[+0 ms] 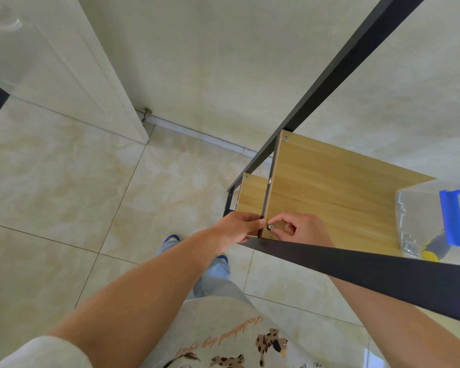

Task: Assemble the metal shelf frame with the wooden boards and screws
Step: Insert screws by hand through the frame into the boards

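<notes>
**Screw pinched at the near corner of the upper board**

A clear plastic box [433,221] with a blue latch sits on the right end of the upper wooden board [329,192]; a white door [64,70] and a door stop [146,114] lie beyond, on the tiled floor [51,187]. A black frame bar [383,272] crosses in front of the right forearm and hides part of it.

The right hand [300,227] has its fingers closed narrowly on a screw [270,227] at the board's near left corner, its head facing the camera. The left hand [237,227] grips the frame edge just beside it. The board's long axis runs left to right; a lower board [251,197] shows beneath. Seated screws mark the far corners
</notes>
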